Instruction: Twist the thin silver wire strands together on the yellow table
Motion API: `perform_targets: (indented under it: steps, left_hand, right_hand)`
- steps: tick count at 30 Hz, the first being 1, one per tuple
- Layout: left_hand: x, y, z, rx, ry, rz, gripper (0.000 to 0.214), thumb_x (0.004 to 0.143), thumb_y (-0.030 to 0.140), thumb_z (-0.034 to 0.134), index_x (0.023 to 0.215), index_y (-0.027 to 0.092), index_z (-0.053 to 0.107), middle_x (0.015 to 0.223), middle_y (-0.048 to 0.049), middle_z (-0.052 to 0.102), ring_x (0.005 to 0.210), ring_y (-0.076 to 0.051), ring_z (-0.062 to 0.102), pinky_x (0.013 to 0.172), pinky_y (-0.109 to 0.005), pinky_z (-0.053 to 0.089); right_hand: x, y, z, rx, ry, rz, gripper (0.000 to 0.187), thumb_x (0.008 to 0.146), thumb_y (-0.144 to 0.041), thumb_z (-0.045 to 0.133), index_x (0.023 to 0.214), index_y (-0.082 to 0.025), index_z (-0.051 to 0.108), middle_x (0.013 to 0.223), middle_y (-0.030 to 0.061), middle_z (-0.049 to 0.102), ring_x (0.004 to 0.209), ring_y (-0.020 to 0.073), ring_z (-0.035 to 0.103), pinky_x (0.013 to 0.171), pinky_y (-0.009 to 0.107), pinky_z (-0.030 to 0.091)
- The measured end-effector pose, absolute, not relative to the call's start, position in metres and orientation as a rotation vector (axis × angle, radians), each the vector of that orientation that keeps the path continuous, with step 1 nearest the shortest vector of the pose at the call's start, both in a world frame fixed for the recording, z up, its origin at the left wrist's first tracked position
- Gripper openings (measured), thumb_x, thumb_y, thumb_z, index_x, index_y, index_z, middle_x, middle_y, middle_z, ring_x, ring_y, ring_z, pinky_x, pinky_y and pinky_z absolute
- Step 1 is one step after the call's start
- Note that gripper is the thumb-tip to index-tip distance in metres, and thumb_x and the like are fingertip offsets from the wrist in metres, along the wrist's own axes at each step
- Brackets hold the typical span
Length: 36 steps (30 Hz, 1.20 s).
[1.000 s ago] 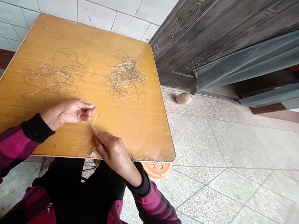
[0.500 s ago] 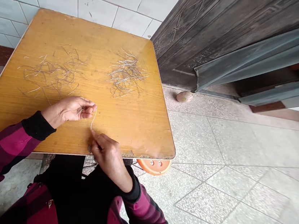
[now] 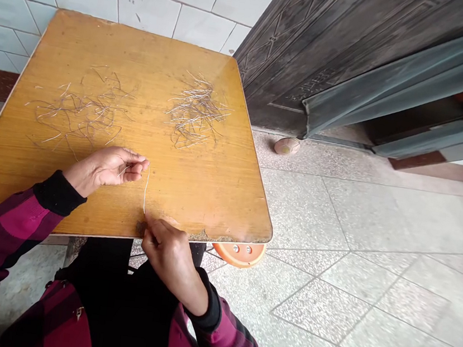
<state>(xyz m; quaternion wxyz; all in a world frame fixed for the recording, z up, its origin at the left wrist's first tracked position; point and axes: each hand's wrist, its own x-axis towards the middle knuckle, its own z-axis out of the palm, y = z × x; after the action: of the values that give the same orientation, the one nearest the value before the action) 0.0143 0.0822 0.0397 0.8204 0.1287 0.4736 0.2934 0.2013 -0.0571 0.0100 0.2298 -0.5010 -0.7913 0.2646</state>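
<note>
A thin silvery wire (image 3: 146, 191) runs between my two hands over the near part of the wooden table (image 3: 207, 193). My left hand (image 3: 116, 166) pinches its upper end between thumb and fingertips, and a short piece of wire shows under the palm. Lower down, at the table's front edge, my right hand (image 3: 169, 247) is closed on the other end. Beyond my left hand lies a loose, tangled heap of bent wires (image 3: 84, 113). Farther right is a denser pile of straighter wires (image 3: 196, 113).
White wall tiles (image 3: 146, 5) border the table's far side. To the right stand a dark carved door (image 3: 279, 61) and a grey-green curtain (image 3: 350, 98). A roundish object (image 3: 286, 146) lies on the tiled floor, and an orange stool (image 3: 242, 255) sits partly under the table.
My right hand has moved slightly down toward me, so more of the wire shows, straighter than before. My left hand keeps its pinch in nearly the same place.
</note>
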Motion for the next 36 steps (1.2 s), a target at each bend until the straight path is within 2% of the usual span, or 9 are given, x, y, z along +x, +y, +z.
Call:
perform_targets:
  steps: [7, 15, 21, 28, 32, 36]
  left_hand:
    - [0.014, 0.082, 0.041, 0.289, 1.004, 0.614, 0.032, 0.091, -0.001, 0.042, 0.066, 0.006, 0.060, 0.057, -0.0029, 0.060, 0.041, -0.005, 0.054, 0.043, -0.015, 0.050]
    - [0.015, 0.082, 0.041, 0.302, 1.017, 0.592, 0.033, 0.092, -0.001, 0.042, 0.066, 0.006, 0.060, 0.056, -0.0025, 0.059, 0.040, -0.004, 0.053, 0.042, -0.014, 0.049]
    - [0.013, 0.085, 0.039, 0.366, 1.006, 0.528, 0.033, 0.092, 0.000, 0.043, 0.065, 0.006, 0.061, 0.054, -0.0029, 0.059, 0.040, -0.005, 0.053, 0.042, -0.014, 0.047]
    - [0.010, 0.087, 0.043, 0.424, 1.018, 0.484, 0.034, 0.091, 0.000, 0.043, 0.063, 0.006, 0.062, 0.051, -0.0031, 0.058, 0.039, -0.005, 0.050, 0.042, -0.014, 0.046]
    - [0.011, 0.086, 0.042, 0.454, 1.031, 0.452, 0.033, 0.090, 0.001, 0.046, 0.061, 0.008, 0.061, 0.052, -0.0024, 0.058, 0.039, -0.004, 0.048, 0.043, -0.013, 0.045]
    - [0.011, 0.086, 0.039, 0.515, 0.977, 0.425, 0.026, 0.086, 0.001, 0.055, 0.062, 0.008, 0.061, 0.055, -0.0027, 0.060, 0.042, -0.004, 0.049, 0.045, -0.013, 0.045]
  right_hand:
    - [0.207, -0.064, 0.013, -1.338, -2.328, 0.692, 0.035, 0.089, -0.011, 0.047, 0.120, -0.009, 0.063, 0.078, 0.0072, 0.069, 0.062, 0.0151, 0.063, 0.059, 0.024, 0.049]
    - [0.216, -0.070, 0.006, -1.224, -2.402, 0.523, 0.032, 0.092, -0.012, 0.045, 0.118, -0.008, 0.062, 0.086, 0.0102, 0.070, 0.069, 0.0188, 0.067, 0.066, 0.029, 0.055]
    - [0.216, -0.065, 0.009, -1.104, -2.491, 0.544, 0.038, 0.090, -0.009, 0.041, 0.124, -0.007, 0.058, 0.088, 0.0122, 0.069, 0.070, 0.0196, 0.065, 0.064, 0.031, 0.055]
    - [0.218, -0.050, 0.024, -1.133, -2.597, 0.792, 0.050, 0.087, -0.010, 0.042, 0.137, -0.007, 0.046, 0.087, 0.0089, 0.071, 0.068, 0.0167, 0.064, 0.062, 0.027, 0.050]
    - [0.214, -0.040, 0.030, -1.053, -2.813, 0.653, 0.053, 0.086, -0.008, 0.045, 0.138, -0.003, 0.044, 0.090, 0.0111, 0.071, 0.063, 0.0162, 0.061, 0.056, 0.029, 0.045]
    - [0.208, -0.027, 0.039, -0.928, -3.027, 0.492, 0.052, 0.085, -0.005, 0.047, 0.137, -0.006, 0.047, 0.097, 0.0118, 0.070, 0.062, 0.0153, 0.060, 0.052, 0.029, 0.039]
